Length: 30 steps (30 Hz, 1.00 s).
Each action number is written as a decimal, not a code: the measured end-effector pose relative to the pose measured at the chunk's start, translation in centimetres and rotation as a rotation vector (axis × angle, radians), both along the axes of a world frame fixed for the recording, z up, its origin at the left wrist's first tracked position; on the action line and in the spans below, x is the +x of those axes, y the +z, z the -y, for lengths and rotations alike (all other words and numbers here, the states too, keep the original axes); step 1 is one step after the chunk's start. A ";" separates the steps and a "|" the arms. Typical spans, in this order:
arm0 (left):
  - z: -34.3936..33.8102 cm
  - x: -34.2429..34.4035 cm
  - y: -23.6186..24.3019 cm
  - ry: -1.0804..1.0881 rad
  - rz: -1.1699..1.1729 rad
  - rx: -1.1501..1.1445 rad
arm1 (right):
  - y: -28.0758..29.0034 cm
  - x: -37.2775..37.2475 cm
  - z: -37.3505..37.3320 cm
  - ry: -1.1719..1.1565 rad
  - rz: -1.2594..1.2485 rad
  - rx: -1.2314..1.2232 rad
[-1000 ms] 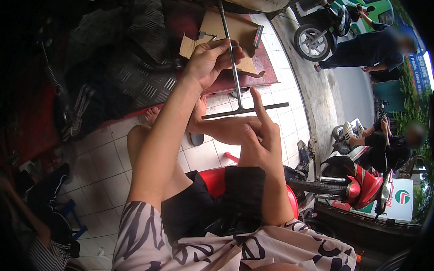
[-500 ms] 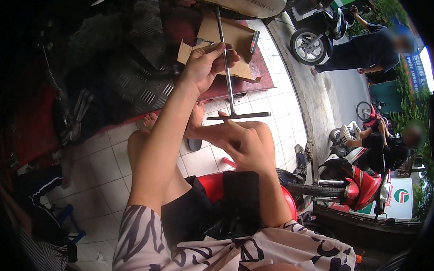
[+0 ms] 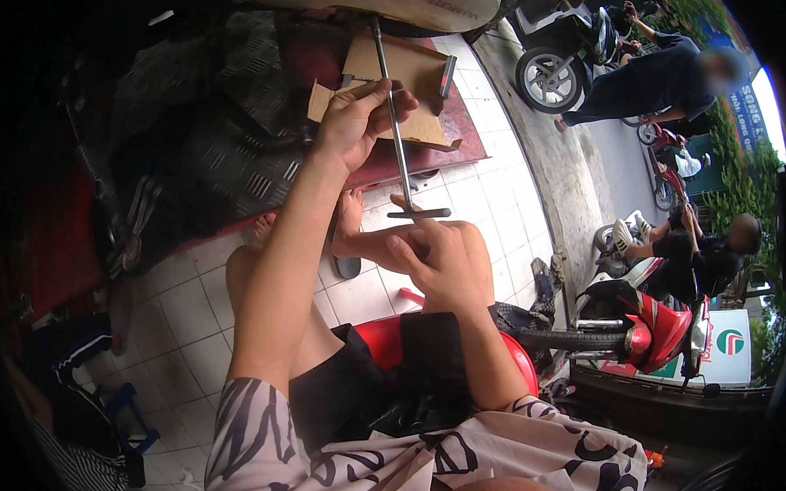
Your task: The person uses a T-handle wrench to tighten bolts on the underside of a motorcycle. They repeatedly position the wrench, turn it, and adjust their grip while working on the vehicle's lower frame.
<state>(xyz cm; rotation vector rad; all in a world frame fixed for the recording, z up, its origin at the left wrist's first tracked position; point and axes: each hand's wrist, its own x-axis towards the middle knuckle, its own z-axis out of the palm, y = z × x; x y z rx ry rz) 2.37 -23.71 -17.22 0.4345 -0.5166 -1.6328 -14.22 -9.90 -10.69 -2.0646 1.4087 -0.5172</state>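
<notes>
A metal T-handle wrench [image 3: 397, 124] runs from under a pale, rounded motorcycle part [image 3: 436, 3] back toward me. My left hand [image 3: 358, 121] is loosely closed around the middle of its shaft, thumb and fingers against the rod, other fingertips slightly spread. Just below the crossbar is my right hand [image 3: 450, 265], thumb apart and a finger stretched up past the bar beside the shaft. It touches the bar without wrapping around it. Where the wrench's far end meets the motorcycle is hidden.
An opened cardboard box [image 3: 417, 67] lies on a red platform [image 3: 467, 139] with a dark ridged mat [image 3: 241, 121]. I sit on a red stool [image 3: 518, 362] over white tiles. On the right stand a red motorcycle [image 3: 647, 332] and two people; another person is at lower left.
The crossbar has turned and now looks shorter. My right hand has rotated with its thumb side toward me. The left hand stays on the shaft; the whole view has shifted slightly.
</notes>
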 end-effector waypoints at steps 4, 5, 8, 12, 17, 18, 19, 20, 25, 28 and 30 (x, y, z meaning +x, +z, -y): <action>-0.4 0.2 0.3 -0.061 -0.071 -0.036 | 0.5 0.7 0.4 -0.094 0.038 0.009; -0.6 0.2 0.4 -0.076 -0.088 -0.022 | 0.7 0.9 0.5 -0.081 0.188 0.051; -1.3 -0.1 0.2 -0.269 -0.175 -0.181 | 1.3 1.6 0.3 -0.196 0.664 0.316; -1.4 -0.5 -0.2 -0.276 -0.230 -0.254 | 1.8 0.9 -1.2 -0.021 0.755 0.349; -1.0 -0.5 -0.5 -0.234 -0.165 -0.187 | 1.1 -2.1 -0.5 -0.003 0.292 -0.060; -1.0 -0.5 -0.4 -0.237 -0.159 -0.191 | 0.8 -2.3 -0.3 -0.147 0.248 -0.006; -0.9 -0.4 -0.4 -0.213 -0.158 -0.185 | 0.7 -2.5 -0.1 -0.128 0.153 -0.002; -0.9 -0.3 -0.4 -0.206 -0.161 -0.189 | 0.4 -2.4 0.0 -0.020 0.070 -0.044; -0.7 -0.1 -0.2 -0.198 -0.181 -0.162 | 1.1 -1.3 -1.7 0.317 0.104 0.196; -0.6 -0.2 -0.2 -0.166 -0.154 -0.136 | 2.0 -1.0 -1.2 0.185 0.390 -0.048; -0.5 -0.3 -0.2 -0.148 -0.163 -0.108 | 2.3 -0.7 -0.6 0.032 0.365 -0.049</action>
